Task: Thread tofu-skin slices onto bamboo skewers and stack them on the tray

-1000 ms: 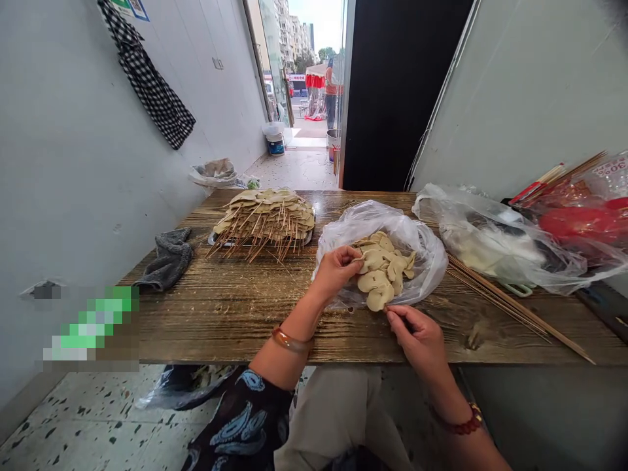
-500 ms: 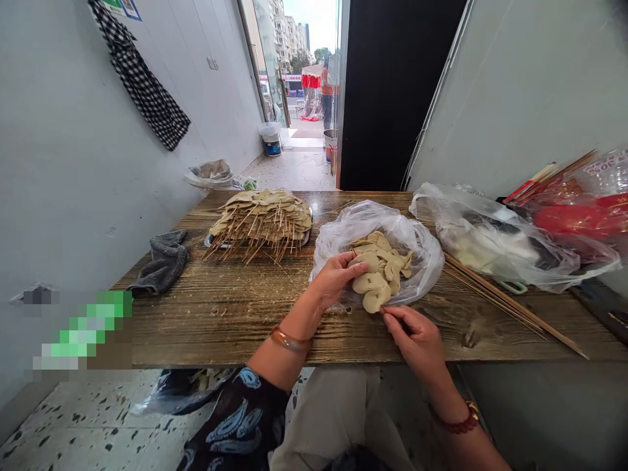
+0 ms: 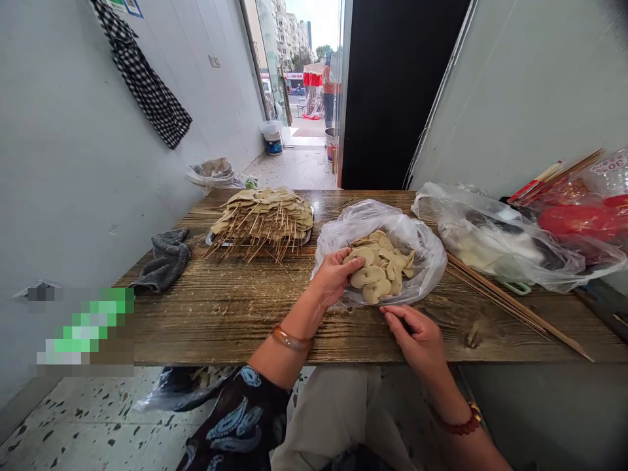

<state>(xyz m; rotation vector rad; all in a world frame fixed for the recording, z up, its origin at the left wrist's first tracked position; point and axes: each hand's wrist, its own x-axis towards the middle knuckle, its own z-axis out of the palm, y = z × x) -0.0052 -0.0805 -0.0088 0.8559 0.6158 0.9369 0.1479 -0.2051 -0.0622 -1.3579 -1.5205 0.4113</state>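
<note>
Left hand (image 3: 333, 278): The fingers (image 3: 354, 263) are pinching some flat tan slices (image 3: 377, 290), with the thumb lying on top.
Right hand (image 3: 417, 330): The thumb and first finger are pressing close together on a thin stick (image 3: 383, 302), right by the lowest slice. The slices are hiding most of the stick.
Held slices: They are hanging in a bunch between the two hands, just over the near side of the bag.
Plastic bag (image 3: 428, 239): It is sitting wide open on the bench (image 3: 235, 314), and more round slices (image 3: 396, 255) are lying in a heap inside.
Wrists: A brown bangle (image 3: 293, 340) is circling the left one, and a red bracelet (image 3: 466, 422) is circling the right one.
Long sticks (image 3: 515, 311): They are lying in a loose bunch to the right of the bag.
Clear bag (image 3: 490, 239): It is resting behind the long sticks, and red packs (image 3: 579, 221) are sitting beside it.
Big pile (image 3: 275, 203): Lots of slices on sticks are resting on a metal tray (image 3: 310, 237), left of the open bag.
Gray cloth (image 3: 169, 258): It is lying crumpled at the left end.
Doorway: A person (image 3: 328, 91) is standing outside, and a bucket (image 3: 273, 140) is standing just inside.
</note>
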